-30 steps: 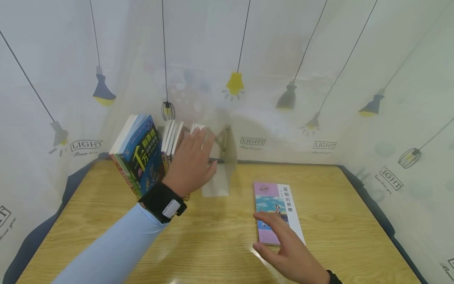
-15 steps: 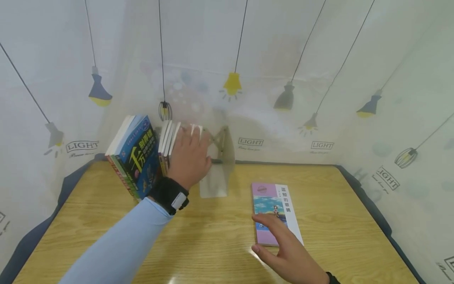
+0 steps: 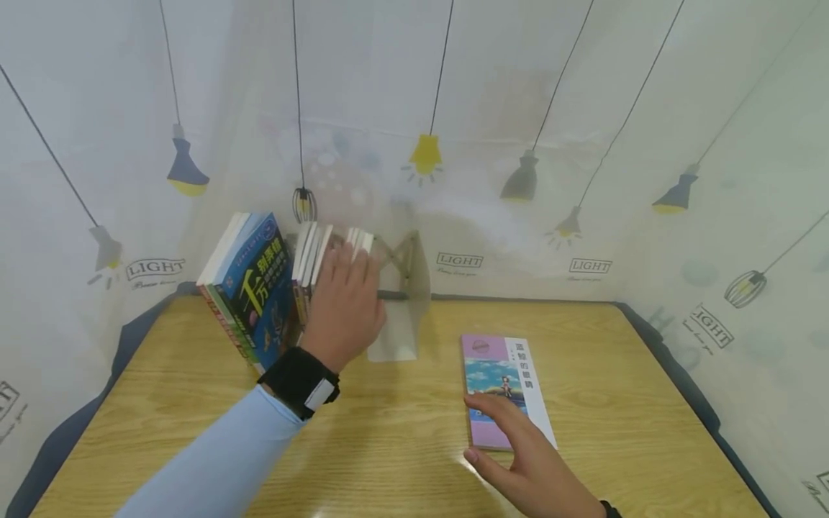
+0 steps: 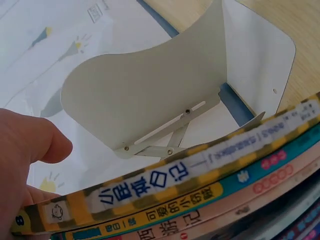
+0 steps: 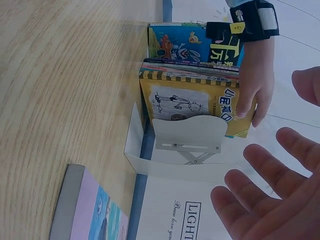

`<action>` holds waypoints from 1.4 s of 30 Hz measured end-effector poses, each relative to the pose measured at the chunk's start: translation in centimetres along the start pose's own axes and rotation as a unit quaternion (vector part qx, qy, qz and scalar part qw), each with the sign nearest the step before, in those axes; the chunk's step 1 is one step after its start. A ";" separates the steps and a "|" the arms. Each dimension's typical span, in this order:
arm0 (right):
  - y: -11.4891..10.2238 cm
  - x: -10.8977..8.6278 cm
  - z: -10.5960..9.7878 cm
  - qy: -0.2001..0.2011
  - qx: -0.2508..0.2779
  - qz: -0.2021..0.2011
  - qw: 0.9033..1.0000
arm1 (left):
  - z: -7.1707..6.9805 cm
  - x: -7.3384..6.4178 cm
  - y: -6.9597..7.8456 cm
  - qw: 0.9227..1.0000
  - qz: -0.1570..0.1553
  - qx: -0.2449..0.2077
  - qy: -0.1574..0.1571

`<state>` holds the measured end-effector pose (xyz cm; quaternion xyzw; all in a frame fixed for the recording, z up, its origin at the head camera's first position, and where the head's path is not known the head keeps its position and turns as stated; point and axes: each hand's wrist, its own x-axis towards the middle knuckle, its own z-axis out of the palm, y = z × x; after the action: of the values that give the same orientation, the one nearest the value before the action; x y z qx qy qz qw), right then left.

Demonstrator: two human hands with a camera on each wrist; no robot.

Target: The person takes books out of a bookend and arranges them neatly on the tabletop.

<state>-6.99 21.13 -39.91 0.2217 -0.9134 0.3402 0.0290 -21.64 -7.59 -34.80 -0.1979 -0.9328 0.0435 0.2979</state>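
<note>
My left hand (image 3: 343, 309) lies across the tops of a standing row of books at the back left. Its fingers reach over a yellow-and-black book (image 5: 210, 95), the last of the row; in the left wrist view its thumb (image 4: 55, 142) is apart from that book's spine. A beige metal bookend (image 4: 150, 95) stands beyond the yellow book. My right hand (image 3: 531, 460) holds nothing, thumb and fingers spread, near the lower left of a pink-and-white book (image 3: 492, 378) lying flat on the table.
A large blue book (image 3: 259, 288) leans at the left end of the row, with other large books behind it. The wooden table (image 3: 401, 446) meets a white lamp-printed curtain (image 3: 557, 216) at the back and sides.
My left hand has shifted slightly left and drawn its thumb in, uncovering more of the white book tops. My right hand and the flat book have stayed put.
</note>
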 end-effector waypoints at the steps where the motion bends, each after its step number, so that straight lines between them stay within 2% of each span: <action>1: 0.0 0.0 0.0 0.000 0.001 0.002 1.000 | 0.0 -0.2 0.0 1.000 0.003 -0.003 0.005; 9: 0.0 0.0 0.4 0.001 -0.010 -0.006 1.000 | -0.2 -1.5 0.3 0.999 0.016 -0.025 0.017; 16: 0.0 0.1 0.5 0.002 -0.007 -0.012 1.000 | -0.1 -2.1 0.2 0.999 0.007 -0.042 -0.001; 23: 0.1 0.1 0.7 -0.005 -0.003 0.001 1.000 | -0.3 -2.8 0.1 0.999 0.011 -0.048 0.004; 32: 0.0 0.2 0.9 -0.010 -0.001 0.002 1.000 | -0.5 -3.5 -0.1 0.999 0.010 -0.052 -0.004; 42: -0.3 0.5 0.8 -0.043 0.030 0.064 0.997 | -0.5 -4.3 -0.3 0.998 0.016 -0.056 0.015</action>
<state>-7.24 20.24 -40.24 0.1781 -0.9154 0.3589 -0.0386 -18.24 -9.54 -36.63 -0.2298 -0.9259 -0.0066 0.2999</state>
